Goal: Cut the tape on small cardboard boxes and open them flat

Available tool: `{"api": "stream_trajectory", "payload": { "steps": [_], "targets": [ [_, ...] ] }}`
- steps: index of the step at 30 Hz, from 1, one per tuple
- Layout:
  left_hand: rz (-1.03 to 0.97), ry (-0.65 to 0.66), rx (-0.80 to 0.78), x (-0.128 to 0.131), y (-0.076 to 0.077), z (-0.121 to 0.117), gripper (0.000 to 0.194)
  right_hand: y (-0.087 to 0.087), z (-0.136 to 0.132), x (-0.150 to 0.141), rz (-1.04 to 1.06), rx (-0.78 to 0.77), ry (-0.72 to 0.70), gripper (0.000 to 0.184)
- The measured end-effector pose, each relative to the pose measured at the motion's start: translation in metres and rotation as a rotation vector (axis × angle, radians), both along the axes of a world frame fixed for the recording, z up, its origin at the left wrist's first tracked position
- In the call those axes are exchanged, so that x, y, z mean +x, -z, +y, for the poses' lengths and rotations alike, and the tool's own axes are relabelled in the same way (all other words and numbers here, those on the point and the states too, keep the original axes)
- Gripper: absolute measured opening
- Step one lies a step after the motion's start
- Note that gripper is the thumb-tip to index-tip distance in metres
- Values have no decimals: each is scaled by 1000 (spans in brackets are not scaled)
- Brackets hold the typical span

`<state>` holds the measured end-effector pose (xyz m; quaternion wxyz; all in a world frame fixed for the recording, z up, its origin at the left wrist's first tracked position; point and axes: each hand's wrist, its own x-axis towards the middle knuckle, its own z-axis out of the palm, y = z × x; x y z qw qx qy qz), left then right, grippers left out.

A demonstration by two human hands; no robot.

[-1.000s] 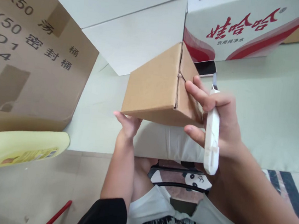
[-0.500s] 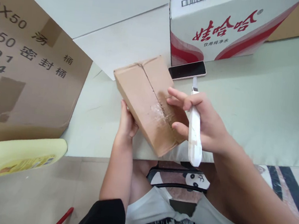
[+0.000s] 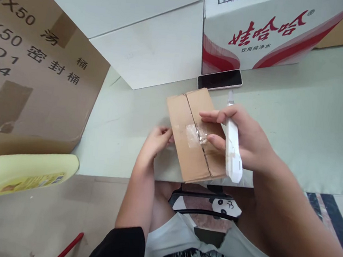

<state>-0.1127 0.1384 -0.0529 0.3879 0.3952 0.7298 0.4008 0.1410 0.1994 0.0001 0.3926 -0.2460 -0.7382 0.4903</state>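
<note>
A small brown cardboard box (image 3: pixel 192 157) rests on the pale green surface, its seamed face up. Clear tape (image 3: pixel 192 135), wrinkled near the middle, crosses that seam. At the box's left side, my left hand (image 3: pixel 157 141) has its fingers bent against the edge, the fingertips partly hidden. A white utility knife (image 3: pixel 233 153) is held in my right hand (image 3: pixel 247 132), its blade out and pointing away from me. The index finger and thumb of that hand reach over the right half of the box, close to the tape.
A phone (image 3: pixel 220 79) lies behind the box, against a white and red carton (image 3: pixel 269 40). White boxes (image 3: pixel 167 50) stand at the back. On the left are a large brown carton (image 3: pixel 45 103) and a pale yellow bottle (image 3: pixel 26 172). The surface's front edge is near my lap.
The box was tilted up in my hands; it has turned taped face up and come down onto the surface. My left hand has shifted to its left side. The knife stays in my right hand.
</note>
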Motion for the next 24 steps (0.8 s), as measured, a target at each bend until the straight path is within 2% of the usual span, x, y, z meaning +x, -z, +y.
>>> {"api": "stream_trajectory", "payload": {
  "steps": [2, 4, 6, 7, 9, 10, 14, 16, 18, 21, 24],
  "targets": [
    [87, -84, 165, -3, -10, -2, 36, 3, 1, -2, -29, -15, 10, 29],
    [198, -78, 505, -1, -22, -6, 38, 5, 1, -4, -34, -35, 21, 29],
    [311, 131, 775, 7, -31, -10, 37, 6, 0, -6, -32, -32, 28, 30],
    [364, 266, 823, 12, -34, -12, 36, 6, -1, -7, -31, -24, 36, 30],
    [461, 472, 805, 23, -36, -13, 36, 5, -3, -9, -17, -15, 82, 31],
    [494, 524, 774, 28, -35, -13, 36, 4, -4, -10, 3, -16, 126, 31],
    [533, 558, 730, 37, -27, -10, 32, -8, -6, -13, 187, -66, 479, 28],
    [539, 547, 743, 39, -25, -10, 28, -21, -8, -10, 330, -118, 586, 26],
    [527, 523, 760, 42, -24, -10, 29, -37, -12, -6, 422, -192, 568, 28],
    [465, 464, 758, 51, -22, -10, 45, -56, -21, -4, 384, -316, 455, 35],
    [432, 443, 763, 59, -20, -10, 58, -55, -28, -8, 290, -348, 334, 33]
  ]
}}
